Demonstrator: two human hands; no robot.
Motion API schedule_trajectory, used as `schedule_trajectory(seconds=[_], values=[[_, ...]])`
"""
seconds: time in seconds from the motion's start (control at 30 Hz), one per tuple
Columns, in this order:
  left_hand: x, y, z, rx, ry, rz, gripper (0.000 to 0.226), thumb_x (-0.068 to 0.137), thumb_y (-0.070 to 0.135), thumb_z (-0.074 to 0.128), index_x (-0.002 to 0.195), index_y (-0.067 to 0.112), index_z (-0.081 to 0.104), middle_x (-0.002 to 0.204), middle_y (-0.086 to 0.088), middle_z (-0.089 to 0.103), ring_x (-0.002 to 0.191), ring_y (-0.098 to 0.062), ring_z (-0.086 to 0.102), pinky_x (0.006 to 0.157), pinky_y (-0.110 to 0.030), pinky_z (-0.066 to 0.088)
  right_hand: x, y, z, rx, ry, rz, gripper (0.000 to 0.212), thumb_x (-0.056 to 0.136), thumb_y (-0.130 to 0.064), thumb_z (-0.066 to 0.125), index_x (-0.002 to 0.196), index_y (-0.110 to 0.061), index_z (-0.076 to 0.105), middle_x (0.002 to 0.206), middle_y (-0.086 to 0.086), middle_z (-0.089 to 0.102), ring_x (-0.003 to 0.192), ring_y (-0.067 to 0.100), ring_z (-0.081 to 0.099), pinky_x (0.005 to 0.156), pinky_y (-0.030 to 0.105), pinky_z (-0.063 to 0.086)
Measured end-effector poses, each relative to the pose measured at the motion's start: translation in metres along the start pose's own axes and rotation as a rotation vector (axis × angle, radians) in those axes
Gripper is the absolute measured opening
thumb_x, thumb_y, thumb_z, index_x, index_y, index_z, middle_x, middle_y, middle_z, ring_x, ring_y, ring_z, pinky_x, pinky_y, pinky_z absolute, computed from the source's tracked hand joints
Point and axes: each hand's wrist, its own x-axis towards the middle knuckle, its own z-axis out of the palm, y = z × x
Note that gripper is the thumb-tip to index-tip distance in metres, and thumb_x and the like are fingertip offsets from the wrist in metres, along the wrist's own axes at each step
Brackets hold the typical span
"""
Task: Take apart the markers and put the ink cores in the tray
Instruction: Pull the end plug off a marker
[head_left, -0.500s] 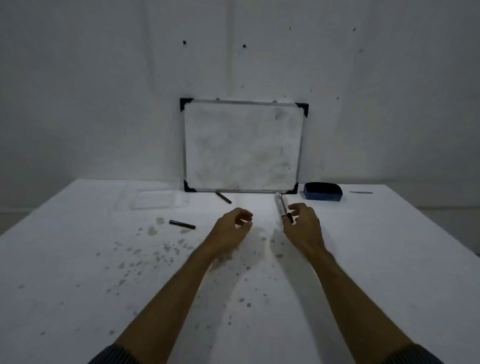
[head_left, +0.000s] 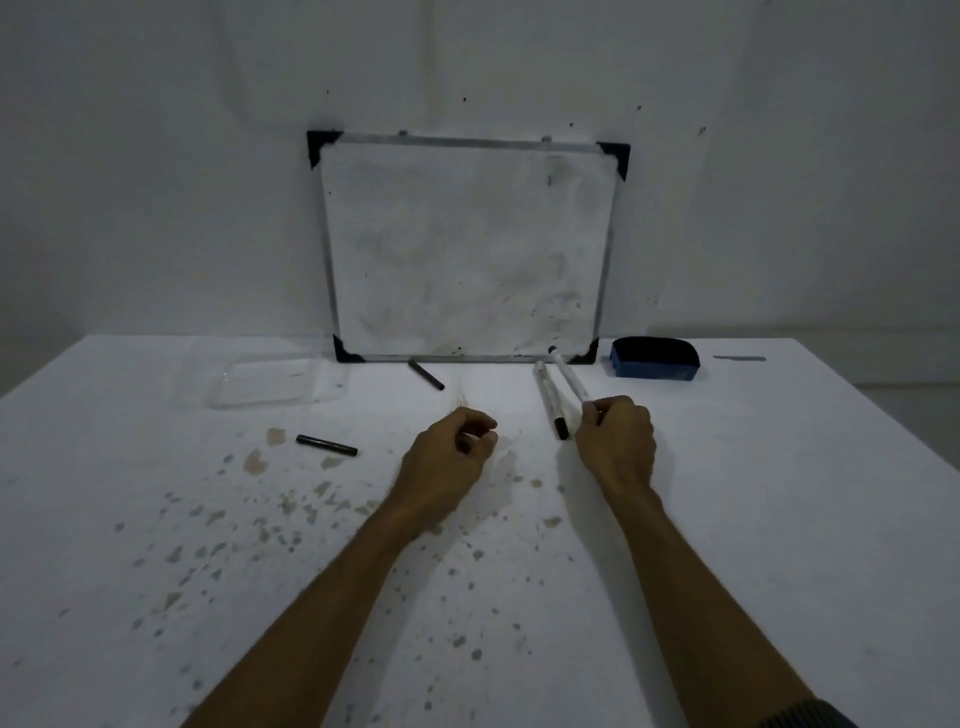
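Two white markers lie side by side in front of the whiteboard. My right hand (head_left: 615, 441) is closed around the near end of the right marker (head_left: 569, 382), whose far end points at the board. The left marker (head_left: 549, 400), with a black near end, rests on the table just left of my fingers. My left hand (head_left: 452, 454) hovers over the table with curled fingers and holds nothing. A clear plastic tray (head_left: 270, 384) sits at the back left. Two short black pieces lie loose: one (head_left: 326, 446) left of my left hand, another (head_left: 426, 374) near the board's lower edge.
A whiteboard (head_left: 467, 249) leans against the wall at the back of the white, ink-spotted table (head_left: 753, 519). A blue eraser (head_left: 654, 358) sits to its right, with a thin grey strip (head_left: 740, 358) beyond it.
My right hand has closed on the right marker's near end. My left hand has curled its fingers a little more and stayed in place.
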Motion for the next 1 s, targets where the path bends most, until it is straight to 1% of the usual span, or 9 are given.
schedule_trajectory(seconds=[0.13, 0.27, 0.43, 0.53, 0.63, 0.73, 0.8, 0.9, 1.0], values=[[-0.007, 0.010, -0.006, -0.142, 0.044, 0.008, 0.023, 0.104, 0.034, 0.060, 0.125, 0.028, 0.067, 0.116, 0.009, 0.075, 0.104, -0.012, 0.071, 0.093, -0.033, 0.061, -0.032, -0.018, -0.018, 0.410, -0.121, 0.044, 0.027, 0.103, -0.031, 0.055, 0.118, -0.012, 0.067, 0.106, 0.004, 0.071, 0.088, 0.016, 0.064, 0.067, 0.023, 0.049], [-0.013, 0.030, -0.015, -0.328, 0.038, 0.015, 0.043, 0.109, 0.042, 0.043, 0.144, 0.022, 0.057, 0.120, 0.014, 0.073, 0.104, 0.002, 0.071, 0.090, -0.020, 0.057, -0.088, -0.043, -0.025, 0.658, -0.391, -0.024, 0.019, 0.101, -0.030, 0.059, 0.114, -0.019, 0.068, 0.089, 0.006, 0.073, 0.078, 0.017, 0.069, 0.066, 0.023, 0.055], [-0.023, 0.043, -0.037, -0.558, 0.141, -0.024, 0.032, 0.111, 0.037, 0.043, 0.112, 0.025, 0.073, 0.096, 0.002, 0.073, 0.101, -0.020, 0.071, 0.094, -0.036, 0.059, -0.126, -0.057, -0.014, 0.602, -0.573, -0.216, 0.021, 0.100, -0.031, 0.061, 0.111, -0.017, 0.071, 0.092, 0.002, 0.076, 0.076, 0.014, 0.075, 0.071, 0.023, 0.061], [-0.031, 0.028, -0.051, -0.520, 0.064, -0.005, 0.034, 0.110, 0.036, 0.046, 0.120, 0.017, 0.073, 0.084, 0.001, 0.063, 0.082, -0.019, 0.066, 0.078, -0.037, 0.058, -0.129, -0.056, -0.008, 0.464, -0.578, -0.328, 0.028, 0.100, -0.042, 0.056, 0.115, -0.023, 0.069, 0.098, -0.006, 0.074, 0.075, 0.003, 0.072, 0.064, 0.014, 0.055], [-0.044, 0.014, -0.055, -0.645, -0.074, -0.083, 0.034, 0.109, 0.036, 0.050, 0.119, 0.015, 0.075, 0.078, -0.001, 0.056, 0.063, -0.017, 0.055, 0.052, -0.029, 0.046, -0.118, -0.049, -0.007, 0.424, -0.424, -0.347, 0.031, 0.102, -0.046, 0.047, 0.106, -0.023, 0.068, 0.088, -0.009, 0.071, 0.069, 0.002, 0.067, 0.064, 0.019, 0.051], [-0.054, 0.012, -0.050, -0.488, -0.200, -0.079, 0.032, 0.107, 0.040, 0.054, 0.125, 0.022, 0.074, 0.079, -0.002, 0.059, 0.052, -0.014, 0.048, 0.041, -0.025, 0.037, -0.107, -0.043, -0.005, 0.478, -0.350, -0.284, 0.043, 0.104, -0.049, 0.041, 0.089, -0.019, 0.069, 0.075, -0.002, 0.069, 0.060, 0.006, 0.060, 0.060, 0.025, 0.049], [-0.057, 0.012, -0.048, -0.248, -0.225, 0.024, 0.031, 0.107, 0.042, 0.055, 0.128, 0.028, 0.073, 0.074, 0.005, 0.065, 0.052, -0.012, 0.052, 0.046, -0.025, 0.042, -0.104, -0.042, -0.003, 0.477, -0.357, -0.221, 0.052, 0.105, -0.052, 0.037, 0.075, -0.019, 0.066, 0.066, -0.002, 0.064, 0.056, 0.009, 0.055, 0.057, 0.025, 0.045], [-0.059, 0.003, -0.043, 0.170, -0.136, 0.291, 0.034, 0.107, 0.043, 0.053, 0.129, 0.026, 0.073, 0.074, 0.015, 0.068, 0.064, -0.002, 0.063, 0.063, -0.019, 0.050, -0.104, -0.043, 0.002, 0.381, -0.314, -0.213, 0.059, 0.105, -0.051, 0.037, 0.058, -0.019, 0.056, 0.056, -0.001, 0.055, 0.053, 0.013, 0.050, 0.057, 0.026, 0.042], [-0.055, -0.004, -0.044, 0.328, -0.054, 0.492, 0.037, 0.106, 0.047, 0.051, 0.130, 0.029, 0.073, 0.087, 0.008, 0.077, 0.070, -0.007, 0.067, 0.063, -0.024, 0.054, -0.103, -0.042, 0.006, 0.337, -0.308, -0.243, 0.061, 0.105, -0.046, 0.038, 0.063, -0.008, 0.060, 0.058, 0.005, 0.055, 0.053, 0.015, 0.051, 0.060, 0.029, 0.045]])
